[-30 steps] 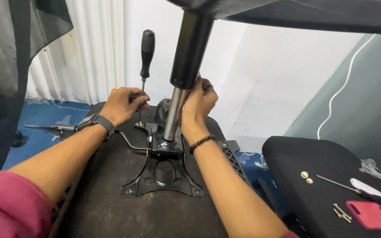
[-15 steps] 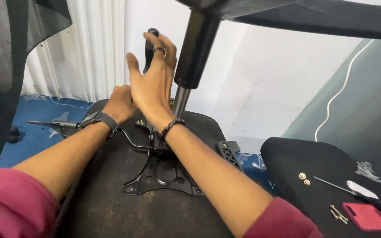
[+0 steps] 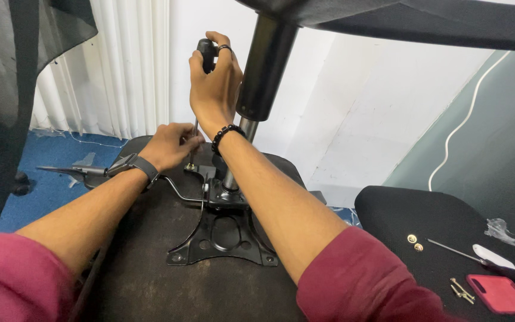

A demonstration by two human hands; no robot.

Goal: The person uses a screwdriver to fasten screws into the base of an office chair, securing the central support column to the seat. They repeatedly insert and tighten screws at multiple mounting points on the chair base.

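Screwdriver (image 3: 200, 95) stands upright over the metal plate (image 3: 226, 229) on the upturned chair seat (image 3: 168, 280), held by both hands.
Right hand (image 3: 214, 83) has its fingers closed round the black handle at the top, pressing along the shaft; left hand (image 3: 169, 145) pinches the thin shaft low down with narrow fingers, keeping the tip on a screw (the tip itself is hidden). Chair column (image 3: 257, 83) rises just beside the right fingers; loose screws (image 3: 415, 242) and a red phone (image 3: 502, 293) lie well apart, to the right.
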